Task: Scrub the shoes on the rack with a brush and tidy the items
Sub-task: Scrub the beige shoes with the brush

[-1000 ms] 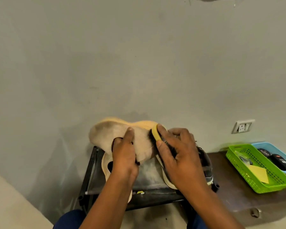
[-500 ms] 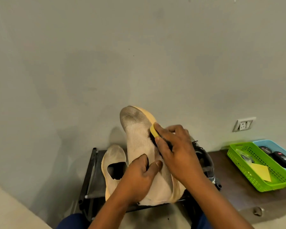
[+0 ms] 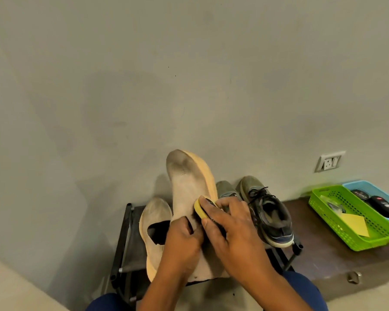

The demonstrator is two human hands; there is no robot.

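1. Two hands are nearest you, both at work on one cream knit shoe, which stands toe-up in front of the shoe rack.
2. Your left hand has its fingers curled round the shoe's collar, gripping it at the opening.
3. Your right hand is wrapped over a yellow brush, thumb along its near edge, pressing it against the right side of the shoe's upper.
4. On the rack's top shelf, just left of the held shoe, its cream partner lies flat, opening up and toe toward the wall; its toe looks greyed with dirt.
5. At the right end of the rack stand two dark grey lace-up trainers, toes to the wall; the left one is mostly hidden behind your right hand and the held shoe.
6. Right of the rack runs a dark brown bench. On it, well apart from the rack, sits a green perforated basket holding a yellow sheet of paper and a clear crumpled wrapper-like item.
7. Touching the basket's far side is a blue tray with two dark remote-like objects. The farther one carries white lettering, too small and blurred for you to read.
8. Farthest off, on the grey wall above and right of the rack, is a white switch-and-socket plate; no markings on it are legible.
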